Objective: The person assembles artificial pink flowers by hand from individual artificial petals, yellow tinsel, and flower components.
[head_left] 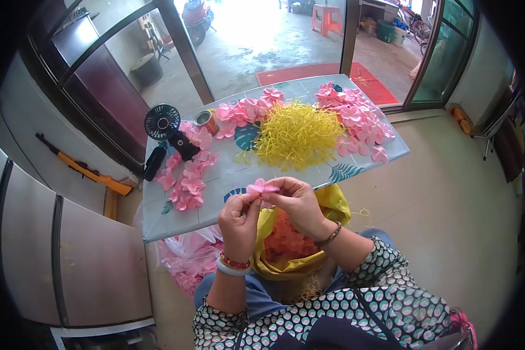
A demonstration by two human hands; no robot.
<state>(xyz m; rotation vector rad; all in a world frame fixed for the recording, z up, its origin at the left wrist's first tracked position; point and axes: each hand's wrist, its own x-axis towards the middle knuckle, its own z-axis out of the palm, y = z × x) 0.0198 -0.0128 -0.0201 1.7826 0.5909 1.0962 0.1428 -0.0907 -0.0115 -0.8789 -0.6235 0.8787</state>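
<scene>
A pink artificial flower is pinched between both of my hands above the near edge of the table. My left hand has its thumb and fingers pressed together beneath the petals. On the other side, my right hand grips the flower between thumb and fingertips. Below my hands, a yellow bag lies open on my lap with orange-pink petals inside. Just beyond them on the table sits a heap of yellow artificial stamens. Whether a stamen is in my fingers is too small to tell.
Pink flowers spread along the right and back of the table, with more at left. A black fan and a can stand there. A plastic bag of petals sits below left. A toy-like rifle leans at left.
</scene>
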